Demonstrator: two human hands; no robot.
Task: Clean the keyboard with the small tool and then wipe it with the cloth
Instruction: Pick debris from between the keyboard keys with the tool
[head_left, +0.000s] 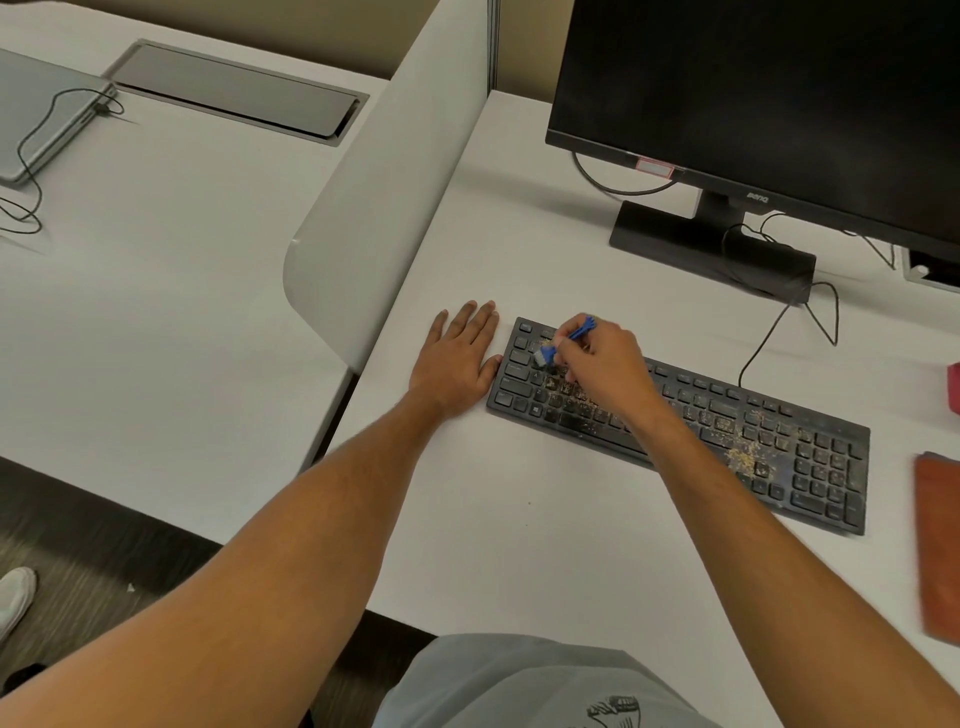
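A black keyboard (727, 431) lies slanted on the white desk (519, 545), with tan crumbs scattered over its keys. My right hand (605, 364) pinches a small blue brush (569, 340), its pale bristles down on the keys near the keyboard's upper left corner. My left hand (460, 358) rests flat on the desk with straight fingers, its thumb against the keyboard's left edge. An orange-brown cloth (937, 545) lies at the right edge of the desk, partly cut off by the frame.
A black monitor (769, 104) on a stand (701, 239) is behind the keyboard, with cables (769, 332) trailing to it. A curved grey divider (374, 208) separates this desk from the left one, which holds a closed laptop (41, 114). A red object (953, 384) shows at the right edge.
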